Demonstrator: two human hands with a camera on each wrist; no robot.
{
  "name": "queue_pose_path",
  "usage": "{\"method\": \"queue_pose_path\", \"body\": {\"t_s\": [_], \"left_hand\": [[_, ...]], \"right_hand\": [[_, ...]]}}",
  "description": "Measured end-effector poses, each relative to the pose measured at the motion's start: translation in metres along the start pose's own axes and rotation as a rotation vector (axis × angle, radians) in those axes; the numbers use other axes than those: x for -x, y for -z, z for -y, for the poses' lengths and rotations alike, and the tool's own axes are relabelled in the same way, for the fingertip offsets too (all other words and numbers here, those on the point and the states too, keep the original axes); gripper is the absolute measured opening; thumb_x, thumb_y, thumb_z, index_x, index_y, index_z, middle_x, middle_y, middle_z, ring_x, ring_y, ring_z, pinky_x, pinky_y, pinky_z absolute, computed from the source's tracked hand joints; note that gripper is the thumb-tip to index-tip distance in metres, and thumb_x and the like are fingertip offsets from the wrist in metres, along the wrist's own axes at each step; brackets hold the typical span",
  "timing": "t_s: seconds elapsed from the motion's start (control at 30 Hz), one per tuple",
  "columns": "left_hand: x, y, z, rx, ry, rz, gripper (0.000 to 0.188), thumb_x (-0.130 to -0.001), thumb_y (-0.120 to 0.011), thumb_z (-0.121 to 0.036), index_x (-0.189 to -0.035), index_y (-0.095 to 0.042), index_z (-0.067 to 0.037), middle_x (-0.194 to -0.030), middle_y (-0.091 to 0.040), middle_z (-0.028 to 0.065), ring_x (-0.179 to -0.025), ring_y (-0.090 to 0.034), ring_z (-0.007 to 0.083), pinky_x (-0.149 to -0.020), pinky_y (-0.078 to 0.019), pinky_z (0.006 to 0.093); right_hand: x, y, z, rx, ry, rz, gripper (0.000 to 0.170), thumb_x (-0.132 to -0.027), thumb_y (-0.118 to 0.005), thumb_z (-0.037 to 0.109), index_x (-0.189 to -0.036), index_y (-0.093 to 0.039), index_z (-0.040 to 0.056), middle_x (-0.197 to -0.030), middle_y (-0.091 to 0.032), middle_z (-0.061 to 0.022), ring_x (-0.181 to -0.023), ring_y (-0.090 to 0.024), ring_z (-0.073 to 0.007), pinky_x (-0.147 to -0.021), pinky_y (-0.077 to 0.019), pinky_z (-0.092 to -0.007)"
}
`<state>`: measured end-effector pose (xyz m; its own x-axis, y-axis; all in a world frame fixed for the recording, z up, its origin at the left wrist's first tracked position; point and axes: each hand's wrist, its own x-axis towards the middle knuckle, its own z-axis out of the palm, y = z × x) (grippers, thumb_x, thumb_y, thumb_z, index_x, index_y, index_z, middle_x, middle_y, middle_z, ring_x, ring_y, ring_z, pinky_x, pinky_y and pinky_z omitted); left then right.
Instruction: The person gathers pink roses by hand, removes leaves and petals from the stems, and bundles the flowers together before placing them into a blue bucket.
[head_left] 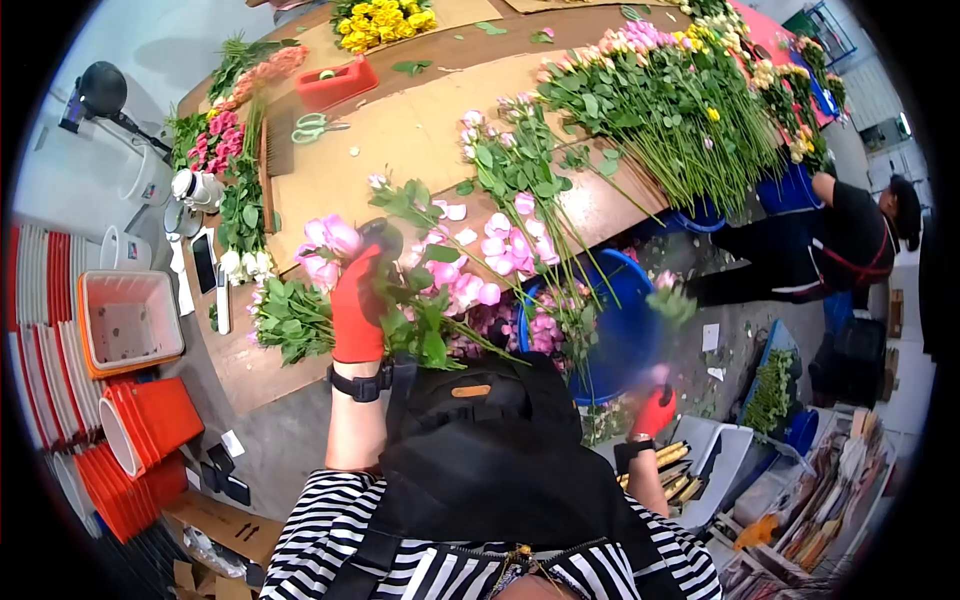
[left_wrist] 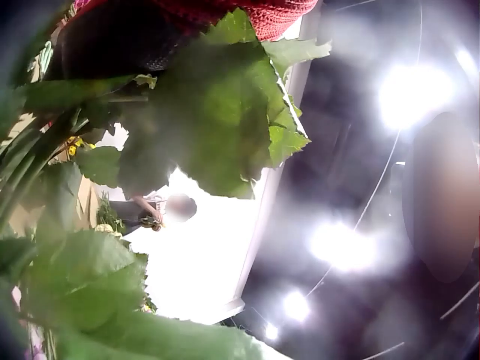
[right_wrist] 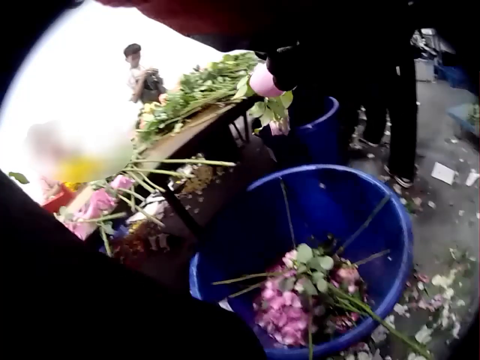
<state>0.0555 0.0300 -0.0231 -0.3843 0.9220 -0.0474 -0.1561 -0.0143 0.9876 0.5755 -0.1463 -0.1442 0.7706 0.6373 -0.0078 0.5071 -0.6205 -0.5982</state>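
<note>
My left hand, in a red glove with dark fingers, is raised at the table's front edge and grips leafy rose stems. Large pink roses show beside its fingers, and green leaves hang on the other side. Leaves cover much of that hand's fingers in the left wrist view. My right hand, also red-gloved, is low at the right, past the blue bucket. A pink rose appears at its dark fingertips. Near it in the head view is a blurred leafy flower.
Inside the bucket lie pink petals and loose stems. The table carries pink roses, a large leafy pile, green-handled scissors and a red tray. Another person stands at right. Orange bins stand left.
</note>
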Motion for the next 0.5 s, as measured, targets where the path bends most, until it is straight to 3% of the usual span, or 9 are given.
{"method": "queue_pose_path", "body": {"t_s": [0.07, 0.13, 0.27, 0.3, 0.37, 0.4, 0.43, 0.47, 0.5], "left_hand": [[-0.001, 0.001, 0.005, -0.027, -0.006, 0.019, 0.036, -0.098, -0.052, -0.022, -0.129, -0.056, -0.003, -0.112, -0.063, 0.0002, -0.089, -0.056, 0.0068, -0.073, -0.0416, 0.0198], [-0.004, 0.001, 0.007, -0.045, 0.003, 0.017, 0.036, -0.098, -0.052, -0.021, -0.129, -0.057, -0.003, -0.112, -0.064, 0.0002, -0.089, -0.056, 0.0069, -0.074, -0.0415, 0.0197], [-0.001, -0.001, -0.003, -0.012, 0.080, -0.014, 0.036, -0.099, -0.050, -0.022, -0.129, -0.057, -0.004, -0.105, -0.064, -0.0012, -0.083, -0.054, 0.0060, -0.070, -0.0402, 0.0191], [0.002, -0.003, -0.012, 0.045, 0.105, 0.004, 0.036, -0.099, -0.050, -0.022, -0.129, -0.057, -0.004, -0.104, -0.064, -0.0015, -0.082, -0.053, 0.0058, -0.070, -0.0399, 0.0189], [0.006, -0.004, -0.017, -0.002, 0.049, 0.030, 0.035, -0.100, -0.049, -0.022, -0.128, -0.057, -0.003, -0.103, -0.063, -0.0021, -0.079, -0.050, 0.0047, -0.068, -0.0393, 0.0188], [0.008, -0.004, -0.016, -0.031, 0.044, 0.008, 0.035, -0.100, -0.049, -0.022, -0.128, -0.057, -0.003, -0.102, -0.063, -0.0023, -0.077, -0.050, 0.0044, -0.067, -0.0393, 0.0190], [0.010, -0.004, -0.013, -0.060, 0.041, -0.012, 0.035, -0.100, -0.048, -0.022, -0.128, -0.057, -0.003, -0.102, -0.062, -0.0024, -0.076, -0.049, 0.0042, -0.067, -0.0393, 0.0192], [0.010, -0.005, -0.012, -0.087, 0.035, -0.030, 0.034, -0.100, -0.048, -0.022, -0.128, -0.057, -0.003, -0.101, -0.062, -0.0025, -0.075, -0.048, 0.0039, -0.066, -0.0392, 0.0194], [0.011, -0.007, -0.014, 0.006, 0.105, -0.046, 0.034, -0.100, -0.048, -0.022, -0.127, -0.057, -0.003, -0.100, -0.062, -0.0023, -0.074, -0.048, 0.0040, -0.065, -0.0393, 0.0196]], "right_hand": [[0.020, -0.006, -0.039, 0.040, 0.019, -0.067, 0.025, -0.092, -0.055, 0.024, -0.097, -0.066, 0.0017, -0.088, -0.067, -0.0138, -0.080, -0.062, -0.0234, -0.076, -0.0476, -0.0368], [0.029, -0.021, -0.077, 0.092, -0.028, -0.040, 0.027, -0.092, -0.055, 0.026, -0.099, -0.066, 0.0020, -0.090, -0.068, -0.0137, -0.081, -0.062, -0.0241, -0.076, -0.0479, -0.0374], [0.022, -0.038, -0.067, -0.037, -0.048, -0.009, 0.023, -0.085, -0.061, 0.022, -0.098, -0.066, 0.0038, -0.094, -0.068, -0.0146, -0.086, -0.064, -0.0320, -0.079, -0.0478, -0.0396], [0.020, -0.040, -0.037, 0.088, -0.066, -0.044, 0.030, -0.084, -0.063, 0.025, -0.107, -0.066, 0.0052, -0.102, -0.068, -0.0148, -0.095, -0.063, -0.0327, -0.084, -0.0475, -0.0408], [-0.012, -0.078, -0.055, 0.109, 0.167, -0.055, 0.040, -0.083, -0.066, 0.027, -0.116, -0.064, 0.0037, -0.113, -0.065, -0.0156, -0.106, -0.060, -0.0337, -0.094, -0.0455, -0.0416], [-0.017, -0.080, -0.012, 0.179, 0.247, -0.002, 0.036, -0.084, -0.065, 0.023, -0.114, -0.064, 0.0024, -0.111, -0.066, -0.0158, -0.104, -0.061, -0.0337, -0.093, -0.0463, -0.0406], [-0.014, -0.086, 0.046, -0.050, 0.394, 0.024, 0.032, -0.084, -0.064, 0.017, -0.112, -0.065, 0.0015, -0.107, -0.067, -0.0161, -0.100, -0.062, -0.0330, -0.090, -0.0475, -0.0392], [-0.009, -0.085, 0.114, -0.099, 0.509, 0.133, 0.030, -0.082, -0.064, 0.013, -0.110, -0.066, 0.0020, -0.104, -0.067, -0.0165, -0.097, -0.064, -0.0323, -0.088, -0.0485, -0.0382], [-0.015, -0.101, 0.141, -0.102, 0.634, 0.211, 0.030, -0.081, -0.066, 0.013, -0.109, -0.066, 0.0033, -0.102, -0.067, -0.0167, -0.096, -0.064, -0.0321, -0.086, -0.0488, -0.0386]]}}
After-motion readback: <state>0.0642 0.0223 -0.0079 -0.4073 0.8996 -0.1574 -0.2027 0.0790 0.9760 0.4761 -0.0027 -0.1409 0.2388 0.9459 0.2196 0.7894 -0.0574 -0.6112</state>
